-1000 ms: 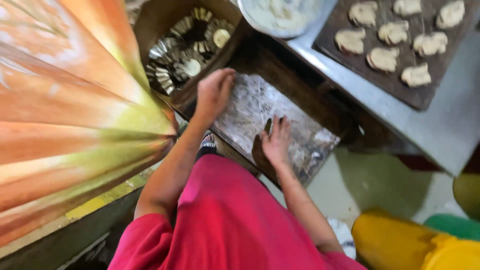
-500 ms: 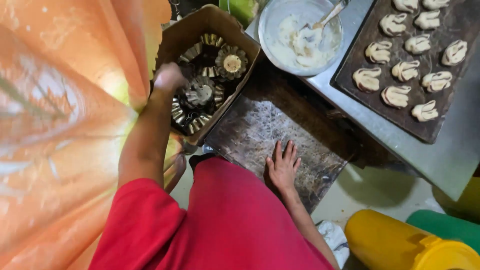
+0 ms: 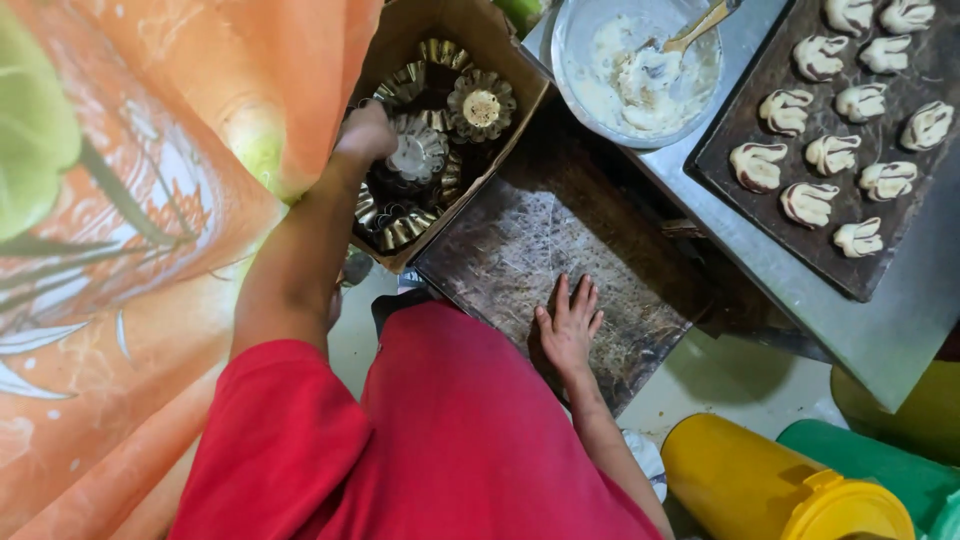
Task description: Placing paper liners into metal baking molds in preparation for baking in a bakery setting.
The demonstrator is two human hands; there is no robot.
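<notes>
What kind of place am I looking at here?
Probably a small home or workshop bakery. A dark baking tray holds rows of piped dough pieces, a bowl holds pale batter, and the left hand reaches into a cardboard box of fluted metal moulds.

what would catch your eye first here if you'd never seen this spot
The dark baking tray at upper right, lined with pale swirled dough pieces. Next, the cardboard box of shiny fluted tart moulds at top centre, where the left hand reaches in. The right hand lies flat on a worn board.
</notes>
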